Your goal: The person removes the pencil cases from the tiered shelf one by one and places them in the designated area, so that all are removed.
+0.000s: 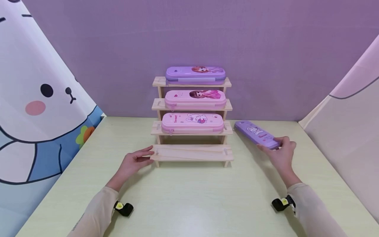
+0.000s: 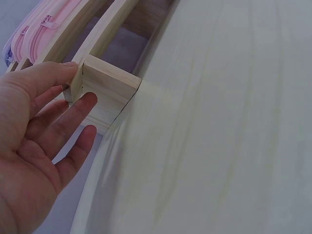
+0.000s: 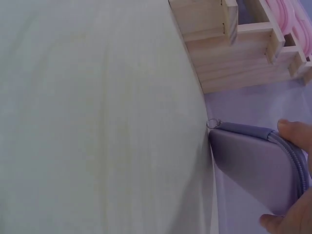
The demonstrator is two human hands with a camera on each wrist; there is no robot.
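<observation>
A four-step wooden rack [image 1: 191,153] stands on the table in the head view. My left hand [image 1: 137,161] holds the left end of its lowest step, thumb and nearest fingers on either side of the plank's end [image 2: 112,73] in the left wrist view, with two fingers apart from it. Right of the rack, my right hand [image 1: 282,154] pinches the near end of a purple pencil case [image 1: 256,134] with a white cartoon figure on its lid. The case slants, its far end toward the rack; its zipper edge and smooth underside [image 3: 256,161] show in the right wrist view.
Three more pencil cases lie on the upper steps: a purple one [image 1: 195,75] on top, a pink one [image 1: 195,99] below, then a pink rabbit one [image 1: 192,123]. The lowest step bears nothing. A purple backdrop [image 1: 266,59] rises behind the table [image 1: 189,197].
</observation>
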